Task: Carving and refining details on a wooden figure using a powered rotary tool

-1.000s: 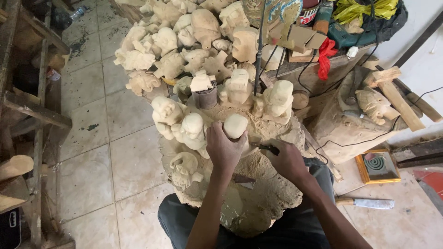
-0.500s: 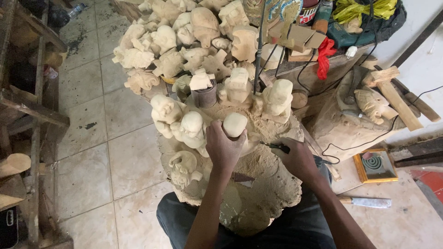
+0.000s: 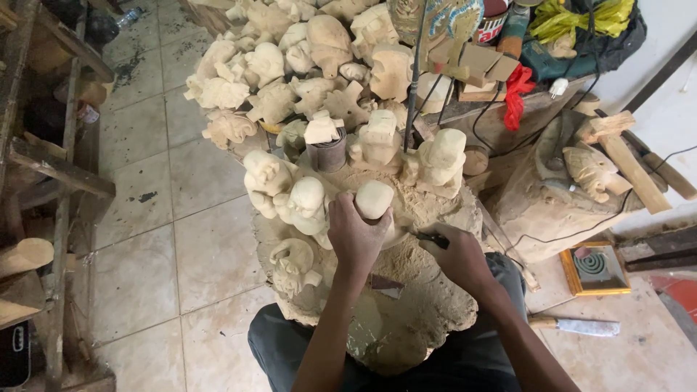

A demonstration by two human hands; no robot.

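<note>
My left hand (image 3: 353, 236) grips a pale, rounded wooden carving (image 3: 375, 198) that stands on a large, sawdust-covered stump (image 3: 406, 319) in front of me. My right hand (image 3: 457, 255) is closed around a dark-handled carving tool (image 3: 433, 239) just to the right of the piece, its tip near the base of the carving. Small unfinished wooden figures (image 3: 290, 196) stand on the stump to the left of my left hand.
A heap of rough pale carvings (image 3: 305, 65) fills the area behind the stump. Another carved block (image 3: 443, 154) and a dark cylinder (image 3: 328, 154) stand at its far edge. A knife (image 3: 573, 326) and a square tin (image 3: 595, 267) lie on the tiled floor at right. Wooden racks (image 3: 51, 181) stand at left.
My right hand has shifted slightly right and down with the tool. My left hand stays clasped on the rounded carving.
</note>
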